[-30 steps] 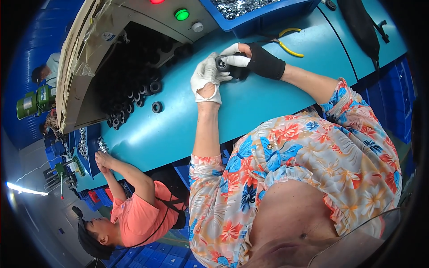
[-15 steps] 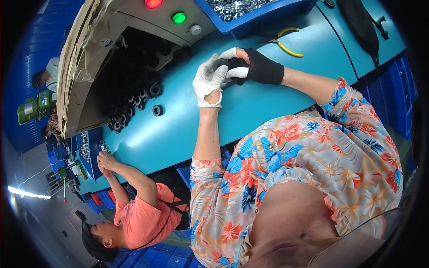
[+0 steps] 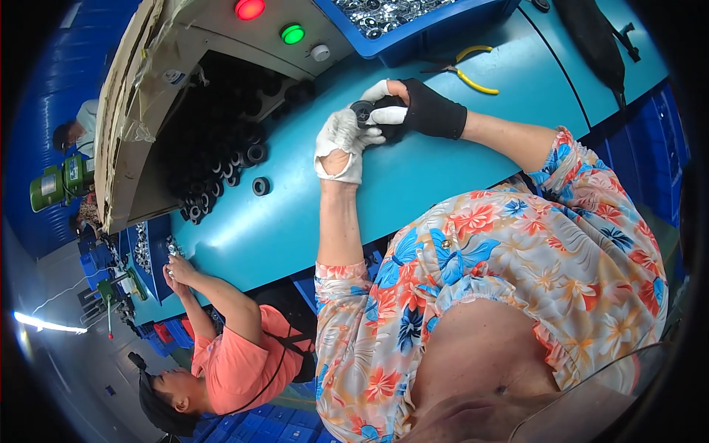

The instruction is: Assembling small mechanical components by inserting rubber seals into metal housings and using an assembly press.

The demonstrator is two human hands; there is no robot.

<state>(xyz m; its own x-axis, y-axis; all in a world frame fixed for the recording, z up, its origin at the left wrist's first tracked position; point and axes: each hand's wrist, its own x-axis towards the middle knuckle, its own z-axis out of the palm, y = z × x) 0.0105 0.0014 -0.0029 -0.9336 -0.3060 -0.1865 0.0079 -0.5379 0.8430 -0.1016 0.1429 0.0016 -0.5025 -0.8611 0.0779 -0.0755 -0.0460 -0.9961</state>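
Both hands meet over the teal table (image 3: 310, 221), round a small black wheel (image 3: 362, 111) whose spoked face shows. My left hand (image 3: 342, 140), in a white glove with bare skin at the wrist, curls its fingers against the wheel's lower left side. My right hand (image 3: 427, 109) wears a black fingerless glove with white covers on the fingertips. Its fingers close on the wheel from the right, one white tip lying by the wheel's face. Something dark sits under that tip, too hidden to tell apart from the glove.
One black wheel (image 3: 261, 186) lies alone left of my hands, beside a heap of black wheels (image 3: 214, 162) in the machine's opening. Yellow-handled pliers (image 3: 475, 80) rest beyond my right hand. A blue bin (image 3: 413, 37) holds shiny metal parts. A co-worker (image 3: 244, 354) sits at left.
My left fingers have curled in and shifted down the wheel. The wheel's spoked face has turned into view. My right hand has hardly moved.
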